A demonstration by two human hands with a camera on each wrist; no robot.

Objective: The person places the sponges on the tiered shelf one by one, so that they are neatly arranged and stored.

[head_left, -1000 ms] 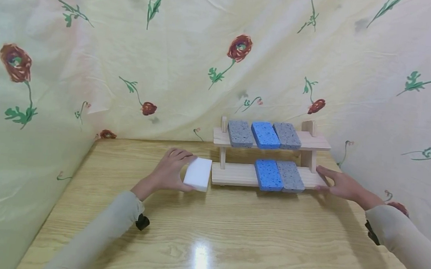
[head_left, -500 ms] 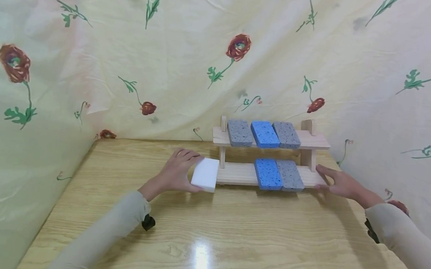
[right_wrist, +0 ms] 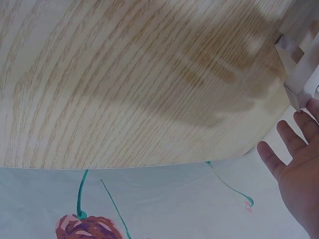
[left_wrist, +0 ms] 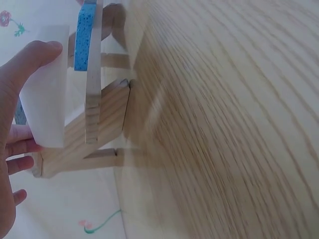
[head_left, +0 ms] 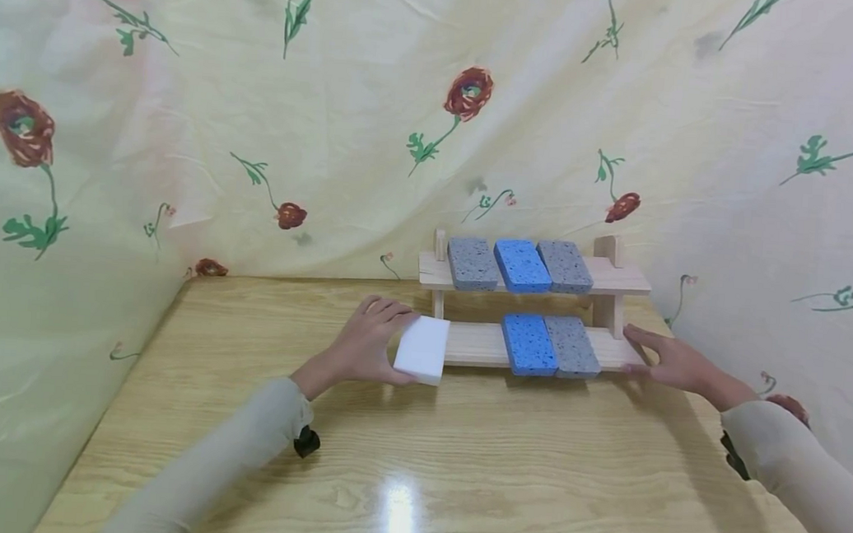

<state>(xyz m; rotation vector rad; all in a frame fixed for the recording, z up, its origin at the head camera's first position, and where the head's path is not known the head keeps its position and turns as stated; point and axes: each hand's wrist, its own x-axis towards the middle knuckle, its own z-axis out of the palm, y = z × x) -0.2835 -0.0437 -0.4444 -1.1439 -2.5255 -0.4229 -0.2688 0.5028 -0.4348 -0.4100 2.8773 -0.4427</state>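
Note:
A smooth white sponge point(head_left: 423, 349) is pinched between the thumb and fingers of my left hand point(head_left: 372, 344), over the left end of the rack's lower shelf. In the left wrist view the white sponge point(left_wrist: 46, 99) stands a little apart from the shelf's board, the thumb on its near face. My right hand point(head_left: 675, 366) holds the right end of the two-tier wooden rack point(head_left: 475, 344), thumb and finger on either side of the board. On the lower shelf lie a blue sponge point(head_left: 530, 345) and a grey sponge point(head_left: 572, 347), side by side.
Across the upper shelf point(head_left: 622, 277) sit a grey sponge point(head_left: 473, 264), a blue sponge point(head_left: 521, 265) and another grey sponge point(head_left: 564, 266). The rack stands on a wood-grain table point(head_left: 353, 460), close to a flowered cloth point(head_left: 347, 129) that hangs behind and at both sides.
My left hand has carried the white sponge to the right, from beside the rack to over the lower shelf's left end. The right hand stays at the rack's right end.

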